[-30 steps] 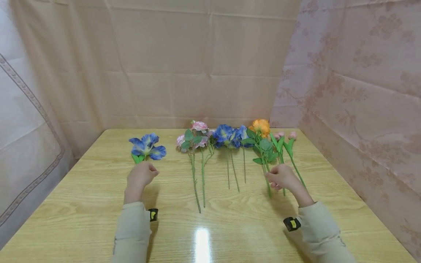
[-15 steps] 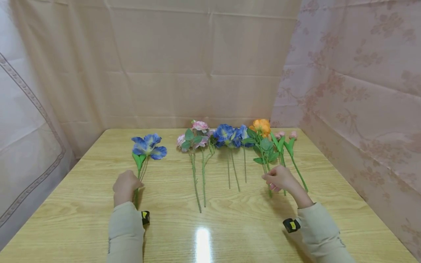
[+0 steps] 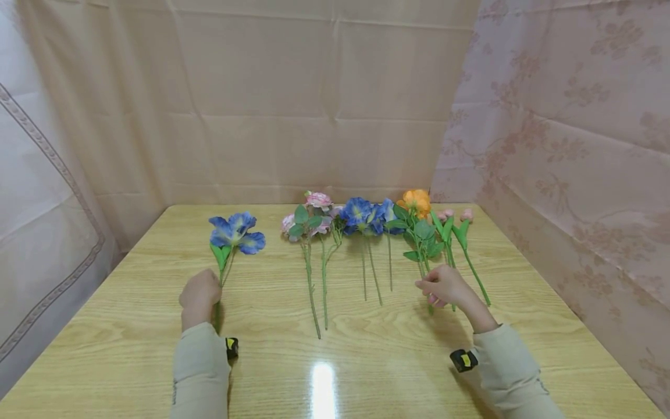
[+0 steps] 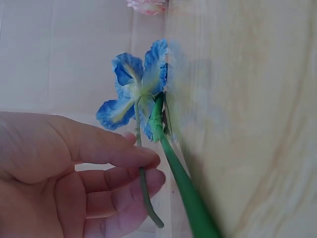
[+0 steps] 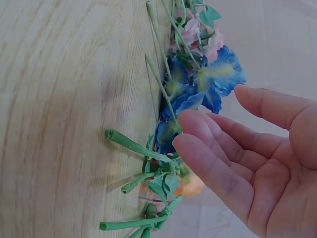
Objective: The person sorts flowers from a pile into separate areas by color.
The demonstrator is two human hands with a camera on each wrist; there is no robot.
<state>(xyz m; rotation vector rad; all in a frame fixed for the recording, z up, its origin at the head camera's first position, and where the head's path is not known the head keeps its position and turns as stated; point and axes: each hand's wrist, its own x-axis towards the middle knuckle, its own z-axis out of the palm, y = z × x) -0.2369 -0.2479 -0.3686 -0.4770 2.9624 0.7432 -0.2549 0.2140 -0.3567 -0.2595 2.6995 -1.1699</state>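
On the left of the table, a blue artificial iris [image 3: 237,234] lies beside a green-leaved stem [image 3: 221,255], whose bloom is hidden. My left hand [image 3: 200,294] pinches the iris's thin stem [image 4: 144,186] between thumb and fingers. The thicker green stem runs just past the fingertips, apart from them in the left wrist view. My right hand [image 3: 446,286] hovers over the stems of the orange flower [image 3: 416,202] at the right. Its thumb stands away from the loosely bent fingers [image 5: 218,171], and nothing is between them.
Pink flowers [image 3: 318,201] with long stems lie mid-table. Several blue irises [image 3: 357,212] are right of them. Pink tulips [image 3: 466,215] lie at the far right of the wooden table [image 3: 282,378]. A beige curtain [image 3: 314,116] hangs behind; a patterned one [image 3: 576,174] flanks the right.
My left hand has drawn back from the blue bloom towards me and slightly left, and now pinches the iris's stem. The right hand has barely shifted.
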